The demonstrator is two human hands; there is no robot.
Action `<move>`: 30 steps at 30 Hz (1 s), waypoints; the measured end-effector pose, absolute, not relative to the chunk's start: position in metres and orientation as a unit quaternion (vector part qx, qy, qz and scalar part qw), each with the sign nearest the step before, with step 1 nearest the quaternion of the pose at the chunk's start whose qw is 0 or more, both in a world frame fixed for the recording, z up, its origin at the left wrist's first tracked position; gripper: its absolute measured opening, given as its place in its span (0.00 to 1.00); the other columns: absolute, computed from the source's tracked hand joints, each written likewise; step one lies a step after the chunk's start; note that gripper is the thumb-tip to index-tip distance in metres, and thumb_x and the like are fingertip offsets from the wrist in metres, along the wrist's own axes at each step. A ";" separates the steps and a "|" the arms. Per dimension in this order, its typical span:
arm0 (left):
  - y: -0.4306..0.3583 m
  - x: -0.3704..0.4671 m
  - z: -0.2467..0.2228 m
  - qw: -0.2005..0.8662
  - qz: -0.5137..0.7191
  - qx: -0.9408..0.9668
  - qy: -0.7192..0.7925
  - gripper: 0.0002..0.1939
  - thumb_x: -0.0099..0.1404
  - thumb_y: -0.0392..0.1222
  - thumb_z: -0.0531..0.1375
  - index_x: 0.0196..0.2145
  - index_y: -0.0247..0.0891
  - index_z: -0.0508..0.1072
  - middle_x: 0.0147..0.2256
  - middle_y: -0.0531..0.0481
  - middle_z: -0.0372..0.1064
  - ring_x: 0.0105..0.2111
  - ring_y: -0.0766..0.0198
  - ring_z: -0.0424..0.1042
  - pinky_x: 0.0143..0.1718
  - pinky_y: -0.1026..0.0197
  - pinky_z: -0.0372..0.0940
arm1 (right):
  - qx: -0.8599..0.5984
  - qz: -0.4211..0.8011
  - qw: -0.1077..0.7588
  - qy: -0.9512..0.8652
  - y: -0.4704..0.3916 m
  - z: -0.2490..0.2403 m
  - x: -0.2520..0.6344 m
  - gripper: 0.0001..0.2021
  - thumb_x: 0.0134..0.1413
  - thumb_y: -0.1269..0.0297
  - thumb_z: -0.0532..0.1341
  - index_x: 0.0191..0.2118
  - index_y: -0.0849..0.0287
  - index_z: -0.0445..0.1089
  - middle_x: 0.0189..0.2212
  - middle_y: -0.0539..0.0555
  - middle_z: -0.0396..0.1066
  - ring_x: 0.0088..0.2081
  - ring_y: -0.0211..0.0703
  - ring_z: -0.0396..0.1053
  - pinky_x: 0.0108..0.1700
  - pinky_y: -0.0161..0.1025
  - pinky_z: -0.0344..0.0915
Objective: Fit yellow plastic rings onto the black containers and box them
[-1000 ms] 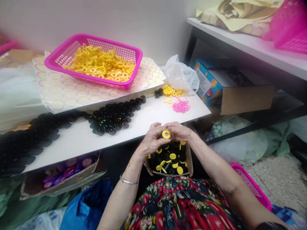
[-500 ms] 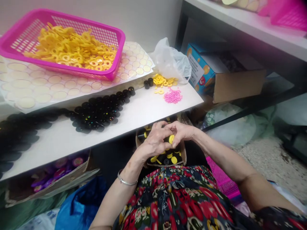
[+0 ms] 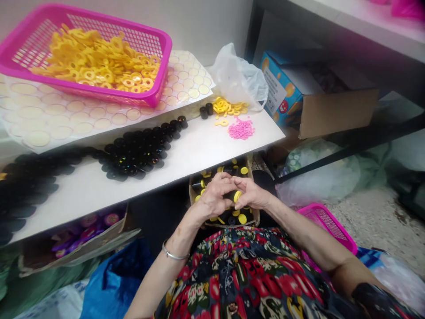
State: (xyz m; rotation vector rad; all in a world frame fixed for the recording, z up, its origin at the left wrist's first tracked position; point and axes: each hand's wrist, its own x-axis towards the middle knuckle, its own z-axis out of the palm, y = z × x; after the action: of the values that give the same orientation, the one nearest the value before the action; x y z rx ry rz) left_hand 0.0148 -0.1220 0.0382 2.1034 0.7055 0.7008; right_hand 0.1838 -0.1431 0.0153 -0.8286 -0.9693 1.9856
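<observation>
My left hand (image 3: 215, 195) and my right hand (image 3: 253, 193) meet over a cardboard box (image 3: 256, 217) in my lap. Both are closed around one small black piece with a yellow cap (image 3: 237, 196). The cap faces my right thumb, and my left fingers wrap the dark body, most of which they hide. Below and behind the hands, the box is filled with similar black pieces with yellow caps (image 3: 242, 219).
On the white table (image 3: 199, 150) stand rows of black cylinders (image 3: 136, 153), a heap of pink bits (image 3: 241, 128) and yellow ring pieces (image 3: 229, 106). A pink basket (image 3: 159, 95) of yellow rings rests on sticker sheets (image 3: 186, 84). An open carton (image 3: 335, 113) stands at right.
The view has shifted slightly, showing more of the pink basket by my right arm and more of the lap box. Both hands stay together on the capped piece.
</observation>
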 end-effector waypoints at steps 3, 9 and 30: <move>-0.126 0.017 0.040 0.397 0.278 0.831 0.271 0.16 0.47 0.29 0.60 0.35 0.40 0.75 0.34 0.49 0.73 0.46 0.54 0.63 0.52 0.48 0.57 | -0.312 0.776 0.394 -0.381 -0.147 0.015 0.183 0.30 0.18 0.72 0.72 0.40 0.60 0.72 0.42 0.52 0.70 0.46 0.43 0.66 0.46 0.37 0.62; -0.131 0.023 0.031 0.394 0.304 0.820 0.282 0.16 0.46 0.27 0.60 0.34 0.40 0.75 0.33 0.49 0.73 0.43 0.55 0.64 0.50 0.48 0.57 | -0.310 0.788 0.417 -0.330 -0.152 0.005 0.182 0.26 0.21 0.72 0.72 0.38 0.62 0.73 0.33 0.51 0.71 0.32 0.37 0.67 0.34 0.31 0.63; -0.124 -0.043 0.019 0.347 0.448 0.676 0.471 0.10 0.50 0.36 0.63 0.34 0.39 0.74 0.40 0.45 0.70 0.43 0.58 0.67 0.46 0.52 0.63 | -0.480 0.432 0.275 -0.712 -0.133 0.006 0.148 0.25 0.42 0.66 0.65 0.50 0.59 0.64 0.45 0.58 0.65 0.46 0.49 0.61 0.49 0.49 0.60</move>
State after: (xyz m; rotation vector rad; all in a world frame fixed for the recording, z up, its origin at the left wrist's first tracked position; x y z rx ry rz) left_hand -0.0433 -0.1238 0.0191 1.7531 1.2216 1.1613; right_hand 0.1477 -0.1332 0.0060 -1.2912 -1.9142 1.1621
